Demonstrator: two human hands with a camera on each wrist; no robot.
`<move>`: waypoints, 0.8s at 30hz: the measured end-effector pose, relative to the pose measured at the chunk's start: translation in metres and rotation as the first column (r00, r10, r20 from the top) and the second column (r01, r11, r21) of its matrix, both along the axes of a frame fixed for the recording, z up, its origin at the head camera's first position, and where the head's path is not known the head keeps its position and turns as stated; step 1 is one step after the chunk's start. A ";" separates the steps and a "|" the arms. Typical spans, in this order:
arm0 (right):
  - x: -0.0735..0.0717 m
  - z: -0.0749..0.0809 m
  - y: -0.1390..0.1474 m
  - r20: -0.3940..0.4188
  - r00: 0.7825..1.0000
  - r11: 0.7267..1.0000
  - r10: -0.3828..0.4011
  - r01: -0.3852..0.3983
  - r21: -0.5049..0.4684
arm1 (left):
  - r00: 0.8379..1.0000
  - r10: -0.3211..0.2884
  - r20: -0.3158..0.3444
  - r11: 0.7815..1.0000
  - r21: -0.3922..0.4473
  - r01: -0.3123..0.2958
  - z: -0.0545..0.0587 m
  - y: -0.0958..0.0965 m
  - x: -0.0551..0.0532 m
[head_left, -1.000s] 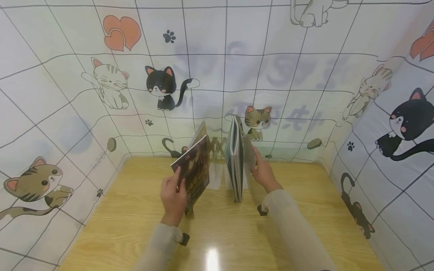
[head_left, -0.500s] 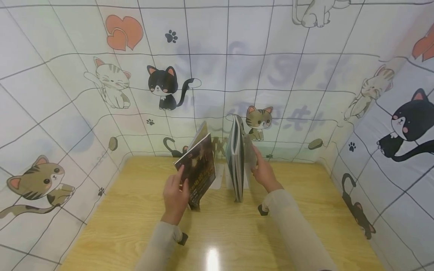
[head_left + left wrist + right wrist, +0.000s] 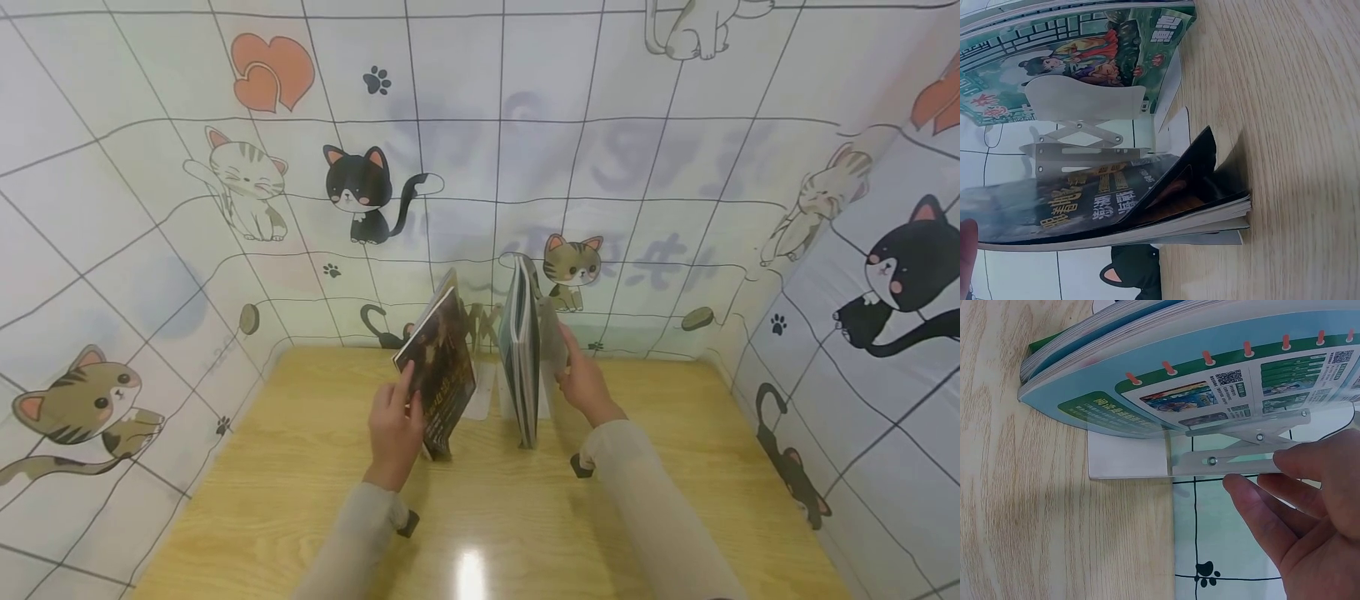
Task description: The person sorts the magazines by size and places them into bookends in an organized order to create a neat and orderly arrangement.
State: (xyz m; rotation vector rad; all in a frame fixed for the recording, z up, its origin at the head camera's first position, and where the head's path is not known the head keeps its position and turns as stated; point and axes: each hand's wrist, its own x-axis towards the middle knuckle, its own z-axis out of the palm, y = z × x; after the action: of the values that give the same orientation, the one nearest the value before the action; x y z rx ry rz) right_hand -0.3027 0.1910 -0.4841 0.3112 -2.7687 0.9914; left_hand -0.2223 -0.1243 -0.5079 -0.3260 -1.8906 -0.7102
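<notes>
My left hand grips the near edge of a dark-covered magazine, which tilts to the left. In the left wrist view its lower cover corner curls away from the pages, close over the tabletop. A white metal expandable bookend with a scissor-like linkage stands between this magazine and several upright books. One of those has a green illustrated cover, and the right-hand outer one shows a light-blue back cover. My right hand pinches the bookend's right-hand part between thumb and fingers.
A pale wood-grain table carries everything. Sheeting printed with cats and a grid rises behind it and along both sides, close behind the bookend. A thin pale panel shows behind the dark magazine.
My left hand and the dark magazine have shifted right and slightly away from me, nearer the bookend. The magazine's angle has varied. My right hand and the upright books have stayed in place.
</notes>
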 end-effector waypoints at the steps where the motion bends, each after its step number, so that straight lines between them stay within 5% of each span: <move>1: 0.000 0.000 0.000 -0.001 1.000 1.000 0.000 0.000 0.002 | 1.000 -0.001 0.001 1.000 -0.003 0.001 0.000 0.001 -0.001; 24: -0.001 0.000 -0.001 0.010 1.000 1.000 0.000 0.000 -0.022 | 0.999 0.031 -0.035 0.996 -0.082 -0.034 0.010 0.007 -0.027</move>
State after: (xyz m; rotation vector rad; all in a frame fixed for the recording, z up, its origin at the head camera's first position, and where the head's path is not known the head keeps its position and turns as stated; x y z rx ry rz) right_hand -0.3039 0.1899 -0.4841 0.3038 -2.7651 1.0249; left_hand -0.2495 -0.1169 -0.4977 -0.3567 -1.8921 -0.6025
